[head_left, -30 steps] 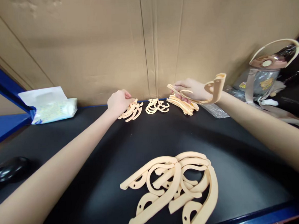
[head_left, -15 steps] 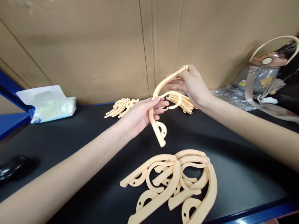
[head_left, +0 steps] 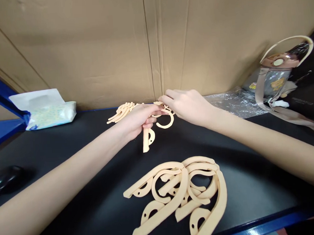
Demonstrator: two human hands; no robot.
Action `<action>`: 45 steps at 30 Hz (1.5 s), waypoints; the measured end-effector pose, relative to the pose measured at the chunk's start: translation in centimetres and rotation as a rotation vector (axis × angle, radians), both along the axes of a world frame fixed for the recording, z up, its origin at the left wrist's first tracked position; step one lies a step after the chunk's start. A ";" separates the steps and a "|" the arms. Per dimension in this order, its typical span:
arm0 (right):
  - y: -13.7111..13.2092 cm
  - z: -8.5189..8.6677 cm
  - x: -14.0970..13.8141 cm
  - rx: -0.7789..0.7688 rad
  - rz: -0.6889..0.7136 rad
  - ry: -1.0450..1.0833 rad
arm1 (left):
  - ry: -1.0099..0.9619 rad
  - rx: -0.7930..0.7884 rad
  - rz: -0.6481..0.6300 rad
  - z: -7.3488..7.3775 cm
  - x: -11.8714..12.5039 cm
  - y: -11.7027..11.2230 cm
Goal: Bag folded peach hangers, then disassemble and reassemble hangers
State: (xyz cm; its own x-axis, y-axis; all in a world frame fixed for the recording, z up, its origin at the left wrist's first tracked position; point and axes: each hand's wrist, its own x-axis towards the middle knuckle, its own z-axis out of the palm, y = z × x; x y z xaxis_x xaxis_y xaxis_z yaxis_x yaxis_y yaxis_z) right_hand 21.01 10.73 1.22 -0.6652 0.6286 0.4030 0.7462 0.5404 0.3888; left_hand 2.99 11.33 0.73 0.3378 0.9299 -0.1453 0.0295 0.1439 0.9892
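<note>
My left hand point(head_left: 139, 120) is closed around a cream folding clothes hanger point(head_left: 145, 141) above the black table. One hanger arm points down below the fingers, and its curved hook point(head_left: 169, 122) sticks out to the right. Bent over the upper end of the same hanger, my right hand point(head_left: 186, 103) has its fingers curled in and hides the other arm. Nearer to me lies an overlapping group of hangers with hooks point(head_left: 163, 216). Behind my left hand, loose hook pieces point(head_left: 122, 112) rest in a small pile.
A wipes packet point(head_left: 50, 115) is at the back left, and a black mouse point(head_left: 8, 178) at the left edge. Clear plastic wrap point(head_left: 228, 104) and a strapped water bottle point(head_left: 275, 78) are at the back right. Cardboard point(head_left: 89, 47) walls the back.
The hanger has come down and left in my left hand, its lower arm more upright. My right hand has moved left and lower, curling over the hanger's top.
</note>
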 end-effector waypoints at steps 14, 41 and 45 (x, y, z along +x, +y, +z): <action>3.4 -0.9 2.7 -0.179 -0.328 0.041 | 0.592 0.106 -0.019 2.2 -0.8 2.1; 3.5 0.7 2.7 -0.973 0.102 0.867 | 0.077 0.286 -0.139 0.6 0.0 2.0; 2.5 0.9 1.5 -1.020 0.215 0.941 | 0.036 0.344 -0.089 0.8 -0.4 2.0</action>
State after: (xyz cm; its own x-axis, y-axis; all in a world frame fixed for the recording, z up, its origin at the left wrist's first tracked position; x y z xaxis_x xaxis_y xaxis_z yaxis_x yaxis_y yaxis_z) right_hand 22.50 13.23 2.10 -0.5240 0.8326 0.1794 0.3718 0.4131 -0.8313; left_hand 2.63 13.33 1.49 0.4200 0.8937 0.1580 0.0629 -0.2023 0.9773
